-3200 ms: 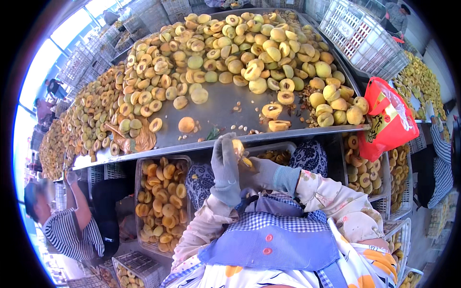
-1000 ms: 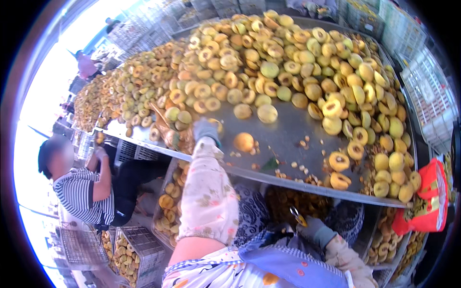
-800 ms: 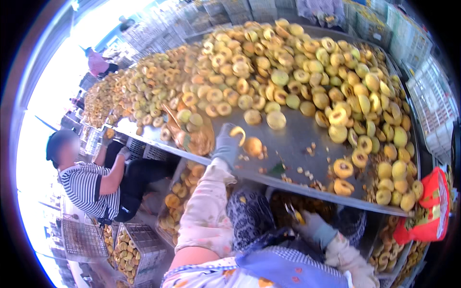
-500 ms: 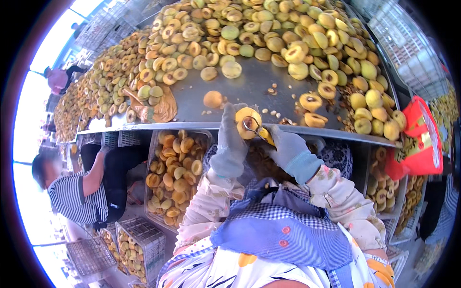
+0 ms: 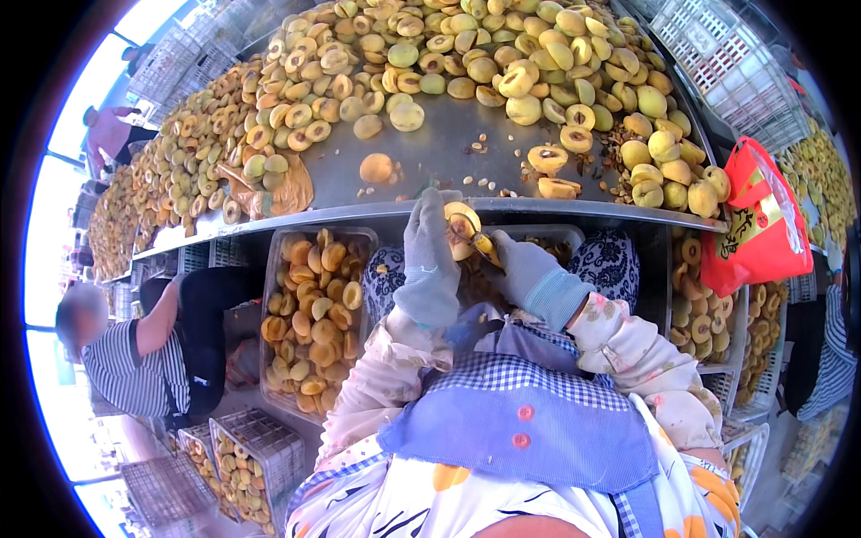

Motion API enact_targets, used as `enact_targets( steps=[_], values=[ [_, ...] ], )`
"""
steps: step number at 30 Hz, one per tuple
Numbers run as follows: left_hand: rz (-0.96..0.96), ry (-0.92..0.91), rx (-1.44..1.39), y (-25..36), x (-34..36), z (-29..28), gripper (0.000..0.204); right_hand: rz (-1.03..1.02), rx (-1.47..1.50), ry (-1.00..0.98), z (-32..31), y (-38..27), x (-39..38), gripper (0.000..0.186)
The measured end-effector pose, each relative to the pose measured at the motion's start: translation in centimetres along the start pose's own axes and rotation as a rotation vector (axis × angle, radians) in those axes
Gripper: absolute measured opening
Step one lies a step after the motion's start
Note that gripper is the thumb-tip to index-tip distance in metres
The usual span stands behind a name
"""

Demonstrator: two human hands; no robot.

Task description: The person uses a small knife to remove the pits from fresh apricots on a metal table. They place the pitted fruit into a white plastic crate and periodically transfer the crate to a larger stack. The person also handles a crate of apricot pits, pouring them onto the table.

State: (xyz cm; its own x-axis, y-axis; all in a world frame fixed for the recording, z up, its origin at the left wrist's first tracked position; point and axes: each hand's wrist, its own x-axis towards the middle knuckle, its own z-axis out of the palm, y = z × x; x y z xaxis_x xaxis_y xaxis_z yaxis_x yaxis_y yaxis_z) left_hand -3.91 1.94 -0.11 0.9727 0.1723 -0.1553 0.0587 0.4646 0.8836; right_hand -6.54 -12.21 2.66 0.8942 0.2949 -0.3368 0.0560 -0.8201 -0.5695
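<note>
Just beyond my lap, near the metal table's rim (image 5: 359,212), my gloved left hand (image 5: 425,264) grips a yellow fruit half (image 5: 459,220) with a dark centre. My gloved right hand (image 5: 529,273) is closed on a small yellow-handled tool (image 5: 487,249), whose metal end is against or inside the fruit's centre; the exact contact is small. Fruit halves (image 5: 547,159), loose seeds and a few whole fruits (image 5: 376,168) lie on the tabletop beyond. Between my knees, below both hands, a crate of fruit is partly hidden.
A large fruit pile (image 5: 430,40) covers the back. Fruit crates (image 5: 309,341) flank my legs. A red bag (image 5: 753,215) hangs at the table's right end, beside stacked plastic crates (image 5: 717,72). Co-workers sit at left (image 5: 134,377) and far right (image 5: 816,377).
My left hand has drawn back from the tabletop with a fruit half. My right hand has risen from low down, bringing the tool to that fruit. The view has tilted and shifted.
</note>
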Motion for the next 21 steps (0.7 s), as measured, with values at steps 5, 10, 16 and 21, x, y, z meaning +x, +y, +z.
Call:
enact_targets(
  steps=[5,10,16,21],
  values=[
    [0.013,0.025,0.089,0.9,-1.5,1.0,0.030,-0.115,0.287,-0.143,0.9,1.2,0.1,0.052],
    [0.094,-0.248,0.499,0.2,-1.4,-0.6,0.026,-0.081,0.714,-0.587,0.6,2.9,-0.3,0.029],
    [0.323,-0.396,0.678,1.6,-2.1,-0.3,0.024,0.205,1.461,-1.327,-0.2,4.9,0.2,0.019],
    [0.066,-0.426,0.475,0.0,-1.4,-1.9,0.020,0.366,1.317,-1.396,0.1,4.7,1.7,0.025]
  ],
)
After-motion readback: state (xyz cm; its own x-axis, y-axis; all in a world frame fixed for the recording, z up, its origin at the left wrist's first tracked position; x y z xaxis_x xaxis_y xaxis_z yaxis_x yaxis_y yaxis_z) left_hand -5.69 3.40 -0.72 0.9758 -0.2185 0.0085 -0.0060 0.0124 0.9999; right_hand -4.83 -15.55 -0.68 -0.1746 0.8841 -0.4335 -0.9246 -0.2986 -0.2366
